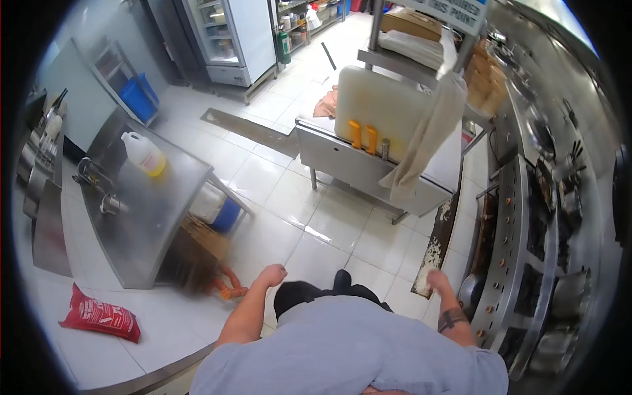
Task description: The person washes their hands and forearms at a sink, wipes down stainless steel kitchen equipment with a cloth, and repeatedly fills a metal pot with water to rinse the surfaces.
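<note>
Both arms hang out from the grey shirt over the tiled floor. My left hand [272,274] is loosely closed, its fingers curled in, and nothing shows in it. Orange carrots [230,284] lie just to its left, by a brown cardboard box [204,240]. On the right, my right hand [437,281] is blurred, near the stove front; whether its fingers are closed cannot be made out. It appears over the edge of a floor drain channel [431,260]. No object is visible in it.
A steel table [148,204] with a jug [143,155] of yellow liquid stands left. A red packet [102,317] lies on the white counter [59,342]. Ahead is a steel bench [342,161] with a cutting board [378,105] and cloth [428,138]. The stove [507,230] lines the right.
</note>
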The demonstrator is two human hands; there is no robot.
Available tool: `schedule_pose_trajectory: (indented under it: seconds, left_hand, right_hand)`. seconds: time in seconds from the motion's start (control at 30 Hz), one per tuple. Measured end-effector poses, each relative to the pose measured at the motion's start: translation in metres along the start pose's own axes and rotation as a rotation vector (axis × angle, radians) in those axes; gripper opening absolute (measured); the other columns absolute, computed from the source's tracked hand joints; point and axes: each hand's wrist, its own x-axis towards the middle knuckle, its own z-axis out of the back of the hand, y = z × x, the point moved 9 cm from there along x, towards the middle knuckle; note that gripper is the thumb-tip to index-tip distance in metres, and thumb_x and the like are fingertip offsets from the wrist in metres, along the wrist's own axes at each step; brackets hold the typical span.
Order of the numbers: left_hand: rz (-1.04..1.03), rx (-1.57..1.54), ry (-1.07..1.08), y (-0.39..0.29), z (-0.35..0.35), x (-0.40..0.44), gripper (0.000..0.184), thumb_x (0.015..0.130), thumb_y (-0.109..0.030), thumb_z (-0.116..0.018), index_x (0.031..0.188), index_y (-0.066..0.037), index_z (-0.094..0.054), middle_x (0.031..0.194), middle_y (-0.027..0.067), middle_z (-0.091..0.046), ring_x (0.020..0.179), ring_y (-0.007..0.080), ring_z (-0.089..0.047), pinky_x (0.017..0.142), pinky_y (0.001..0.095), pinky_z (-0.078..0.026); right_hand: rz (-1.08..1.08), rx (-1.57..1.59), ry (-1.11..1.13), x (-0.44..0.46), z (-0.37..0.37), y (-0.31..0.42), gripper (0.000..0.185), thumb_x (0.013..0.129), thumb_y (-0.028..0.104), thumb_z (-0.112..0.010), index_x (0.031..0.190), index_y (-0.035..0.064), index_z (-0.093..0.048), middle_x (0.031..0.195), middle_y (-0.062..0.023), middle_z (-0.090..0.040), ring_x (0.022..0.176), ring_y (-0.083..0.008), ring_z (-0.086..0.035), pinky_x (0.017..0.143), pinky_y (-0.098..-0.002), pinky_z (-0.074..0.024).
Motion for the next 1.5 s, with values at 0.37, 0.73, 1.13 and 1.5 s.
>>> schedule_pose_trajectory:
  seconds: [0.37, 0.73, 1.13, 1.5]
  left_hand:
    - [-0.454, -0.227, -0.482, -0.141, 0.301, 0.217, 0.024, 0.084, -0.017, -0.054, 0.101, -0.004, -0.065, 0.099, 0.0182, -0.063, 0.096, 0.0363, -0.060, 0.085, 0.0433, -0.048]
    - [-0.778, 0.024, -0.681, -0.275, 0.438, 0.442, 0.024, 0.079, -0.011, -0.056, 0.100, -0.005, -0.065, 0.113, 0.0135, -0.058, 0.108, 0.0325, -0.053, 0.089, 0.0419, -0.045]
    - [-0.979, -0.335, -0.553, -0.357, 0.576, 0.386, 0.020, 0.091, -0.017, -0.049, 0.106, -0.007, -0.056, 0.087, 0.0241, -0.063, 0.088, 0.0426, -0.061, 0.077, 0.0493, -0.047]
    - [-1.354, 0.137, -0.254, -0.424, 0.526, 0.055, 0.013, 0.087, -0.013, -0.054, 0.092, -0.003, -0.062, 0.072, 0.0121, -0.066, 0.067, 0.0209, -0.067, 0.062, 0.0346, -0.051]
  right_hand:
    - [-0.552, 0.821, -0.294, 0.154, 0.187, 0.126, 0.028, 0.090, 0.016, -0.055, 0.115, 0.0028, -0.059, 0.089, -0.0055, -0.065, 0.074, -0.0135, -0.061, 0.062, -0.0277, -0.0475]
    - [-0.875, 0.605, 0.256, -0.072, -0.063, 0.328, 0.017, 0.081, 0.019, -0.056, 0.085, 0.0051, -0.066, 0.082, -0.0136, -0.065, 0.066, -0.0217, -0.064, 0.059, -0.0353, -0.0510]
    - [-1.475, 1.541, -0.751, -0.075, -0.131, 0.498, 0.015, 0.085, 0.015, -0.056, 0.084, 0.0028, -0.065, 0.082, -0.0098, -0.065, 0.071, -0.0191, -0.067, 0.056, -0.0360, -0.0530]
    - [-1.422, 1.098, -0.727, -0.106, -0.181, 0.542, 0.024, 0.084, 0.019, -0.057, 0.091, -0.0025, -0.065, 0.077, -0.0102, -0.067, 0.071, -0.0186, -0.066, 0.066, -0.0316, -0.0518]
